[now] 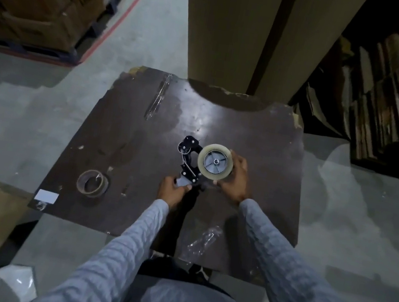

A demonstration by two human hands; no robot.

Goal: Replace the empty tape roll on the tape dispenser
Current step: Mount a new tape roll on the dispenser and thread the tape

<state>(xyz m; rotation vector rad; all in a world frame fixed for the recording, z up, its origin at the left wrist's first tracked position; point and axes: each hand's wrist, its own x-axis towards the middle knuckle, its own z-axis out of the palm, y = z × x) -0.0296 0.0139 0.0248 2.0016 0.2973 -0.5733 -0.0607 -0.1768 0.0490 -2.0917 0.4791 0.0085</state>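
Our right hand (234,180) has its grip curled round the new tape roll (215,162) on the hub, its axis facing us, while our left hand (172,189) pinches the dispenser (189,159) handle just beside it above the worktop (117,137).

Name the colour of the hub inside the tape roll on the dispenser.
Grey, with spokes, inside the clear tape roll on the black dispenser; the head view shows it.

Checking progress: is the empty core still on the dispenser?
No, the empty core lies on the table; a full roll sits on the dispenser.
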